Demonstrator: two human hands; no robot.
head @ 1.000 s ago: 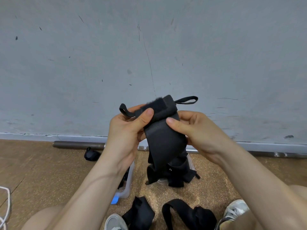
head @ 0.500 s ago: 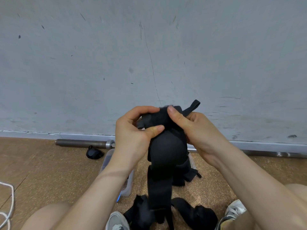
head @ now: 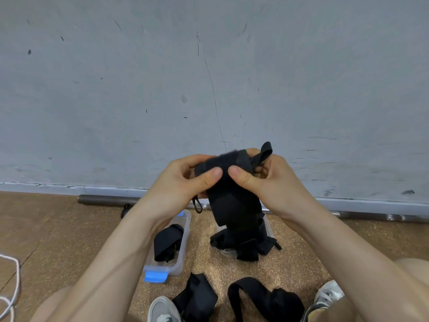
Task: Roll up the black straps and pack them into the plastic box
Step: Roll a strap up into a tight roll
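Observation:
I hold a wide black strap (head: 232, 201) up in front of the wall, its top end partly rolled, the tail hanging down. My left hand (head: 183, 182) pinches the roll from the left with thumb and curled fingers. My right hand (head: 267, 180) pinches it from the right, a thin loop (head: 263, 153) sticking up past its fingers. On the floor below stands a clear plastic box (head: 183, 240) with a blue clip, holding one rolled strap (head: 167, 242). More black straps lie in a pile (head: 246, 245) behind the hanging tail.
Two loose black straps (head: 197, 298) (head: 269, 300) lie between my shoes (head: 162, 310) on the cork floor. A metal bar (head: 104, 199) runs along the wall base. A small black object (head: 126, 209) lies by it. White cord (head: 11, 287) at far left.
The roll at the strap's top has been turned further between both thumbs. My hands now sit slightly lower and the hanging tail is shorter. The box's contents have come into view.

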